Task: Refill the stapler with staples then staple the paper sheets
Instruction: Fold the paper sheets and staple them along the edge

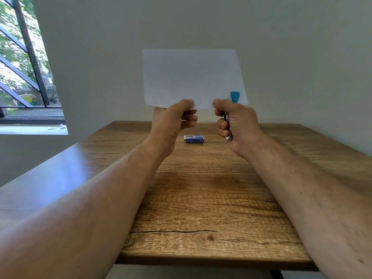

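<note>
left hand (174, 119): raised above the table, thumb on the near face of the paper sheets and fingers curled behind, pinching their lower edge left of middle.
right hand (234, 122): raised at the same height, fingers wrapped round the stapler, thumb tip touching the lower edge of the sheets right of middle.
paper sheets (193, 78): white, held upright in the air in front of the far wall, long edge level; two small dark marks that look like staples sit along the lower edge, one near the left corner and one just right of the left thumb.
stapler (234, 96): mostly hidden inside the right fist; a blue end shows above the hand against the lower right part of the sheets, and a dark and metal part shows between the fingers and palm; whether it bites on the paper i cannot tell.
staple box (194, 138): small, blue, lying flat on the table toward the far side, between the two wrists.
table (201, 198): wooden, grain running left to right.
window (22, 57): far left, dark bars, trees outside.
</note>
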